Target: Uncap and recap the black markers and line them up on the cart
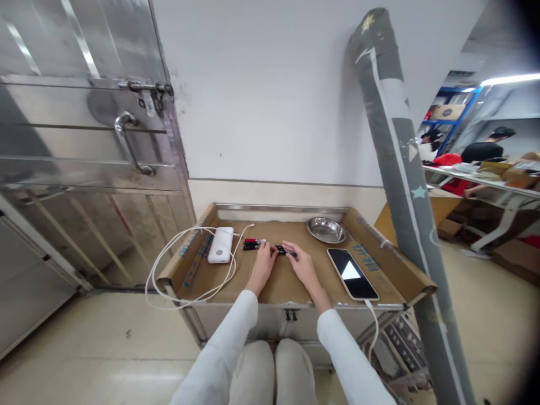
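Observation:
A small black object lies between my two hands, low over the cardboard-lined tabletop; it is too small to name. My left hand has its fingers closed at the object's left end. At the other end, my right hand pinches it between thumb and fingers. Just left of my left fingertips lie slim pen-like items, a red one and a black one, their right ends partly hidden by that hand.
A white power bank with a looped white cable lies at the left. A round metal dish stands back right; a phone lies nearer. Raised edges flank the table. A tall wrapped roll leans at the right.

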{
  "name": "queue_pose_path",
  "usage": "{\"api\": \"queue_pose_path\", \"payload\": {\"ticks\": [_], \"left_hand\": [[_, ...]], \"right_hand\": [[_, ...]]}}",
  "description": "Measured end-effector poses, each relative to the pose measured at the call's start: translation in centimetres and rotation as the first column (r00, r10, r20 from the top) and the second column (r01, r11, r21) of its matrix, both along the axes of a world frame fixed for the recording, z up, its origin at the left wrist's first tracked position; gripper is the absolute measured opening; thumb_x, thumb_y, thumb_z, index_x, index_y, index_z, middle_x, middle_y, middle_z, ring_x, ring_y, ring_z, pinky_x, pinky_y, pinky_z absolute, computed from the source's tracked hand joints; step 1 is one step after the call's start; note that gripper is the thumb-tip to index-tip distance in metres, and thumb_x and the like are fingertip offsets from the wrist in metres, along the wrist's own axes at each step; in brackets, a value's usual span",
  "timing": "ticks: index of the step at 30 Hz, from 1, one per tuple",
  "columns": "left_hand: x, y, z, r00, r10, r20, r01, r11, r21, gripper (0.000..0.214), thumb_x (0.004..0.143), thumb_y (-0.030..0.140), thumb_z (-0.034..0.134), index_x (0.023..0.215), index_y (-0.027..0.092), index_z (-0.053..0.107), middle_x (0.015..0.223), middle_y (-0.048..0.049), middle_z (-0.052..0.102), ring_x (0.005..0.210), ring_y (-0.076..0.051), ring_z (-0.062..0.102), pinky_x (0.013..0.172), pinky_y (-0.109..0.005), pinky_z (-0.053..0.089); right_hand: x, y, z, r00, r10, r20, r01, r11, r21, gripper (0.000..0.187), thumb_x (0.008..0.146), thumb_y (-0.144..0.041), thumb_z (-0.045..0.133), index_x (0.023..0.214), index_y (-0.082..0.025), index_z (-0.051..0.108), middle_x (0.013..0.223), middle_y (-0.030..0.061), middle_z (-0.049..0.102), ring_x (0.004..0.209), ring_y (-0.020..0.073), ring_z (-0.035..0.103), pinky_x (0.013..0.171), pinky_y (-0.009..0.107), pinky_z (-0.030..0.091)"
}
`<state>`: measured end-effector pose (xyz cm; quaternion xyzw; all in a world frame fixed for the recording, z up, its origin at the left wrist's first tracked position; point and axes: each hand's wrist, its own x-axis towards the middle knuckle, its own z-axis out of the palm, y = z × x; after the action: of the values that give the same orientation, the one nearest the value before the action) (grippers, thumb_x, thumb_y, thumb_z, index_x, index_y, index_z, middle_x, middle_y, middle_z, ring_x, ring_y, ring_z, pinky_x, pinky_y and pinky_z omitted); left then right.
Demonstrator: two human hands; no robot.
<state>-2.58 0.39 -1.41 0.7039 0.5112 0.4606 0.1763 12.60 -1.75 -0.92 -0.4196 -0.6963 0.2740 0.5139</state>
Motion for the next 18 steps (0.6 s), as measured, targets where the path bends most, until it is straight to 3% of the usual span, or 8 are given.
{"api": "queue_pose_path", "payload": {"ticks": [4, 9, 12, 18], "left_hand": [[0.4, 0.8, -0.1, 0.999, 0.019, -0.047, -0.018, 1.0, 0.018, 0.008, 0.084, 0.012, 0.051, 0.077, 0.017, 0.052, 0.084, -0.0033, 0.053, 0.079, -0.016, 0.055, 0.08, -0.033, 0.047], [0.0, -0.7, 0.1, 0.997, -0.001, -0.076, 0.008, 0.996, 0.089, 0.011, 0.087, 0.012, 0.043, 0.088, 0.018, 0.053, 0.094, -0.0053, 0.052, 0.086, -0.017, 0.056, 0.086, -0.035, 0.047], [0.1, -2.0, 0.7, 0.981, -0.095, -0.167, 0.106, 0.992, 0.061, 0.017, 0.087, 0.012, 0.043, 0.098, 0.019, 0.054, 0.1, -0.0059, 0.052, 0.087, -0.016, 0.058, 0.087, -0.034, 0.048], [0.5, -2.6, 1.7, 0.941, -0.079, -0.33, 0.086, 0.996, 0.005, 0.01, 0.087, 0.017, 0.047, 0.09, 0.019, 0.057, 0.096, -0.0056, 0.054, 0.091, -0.018, 0.057, 0.087, -0.034, 0.047]], "right_hand": [[0.1, 0.0, -0.3, 0.971, -0.082, 0.226, 0.049, 0.988, 0.145, 0.039, 0.083, -0.016, 0.045, 0.121, -0.023, 0.053, 0.123, 0.0075, 0.057, 0.116, 0.019, 0.052, 0.102, 0.039, 0.04], [0.7, -0.9, 0.0, 0.825, -0.362, 0.434, 0.276, 0.928, 0.25, 0.016, 0.085, -0.022, 0.051, 0.097, -0.019, 0.061, 0.098, 0.0094, 0.058, 0.095, 0.0241, 0.053, 0.086, 0.042, 0.045], [0.8, -1.0, 0.1, 0.776, -0.378, 0.505, 0.28, 0.924, 0.261, 0.015, 0.088, -0.022, 0.049, 0.088, -0.019, 0.063, 0.09, 0.0083, 0.058, 0.088, 0.023, 0.052, 0.082, 0.039, 0.045], [0.6, -0.2, -0.2, 0.784, -0.317, 0.534, 0.21, 0.945, 0.252, 0.019, 0.089, -0.02, 0.047, 0.091, -0.021, 0.065, 0.091, 0.0069, 0.06, 0.089, 0.0215, 0.052, 0.082, 0.035, 0.043]]}}
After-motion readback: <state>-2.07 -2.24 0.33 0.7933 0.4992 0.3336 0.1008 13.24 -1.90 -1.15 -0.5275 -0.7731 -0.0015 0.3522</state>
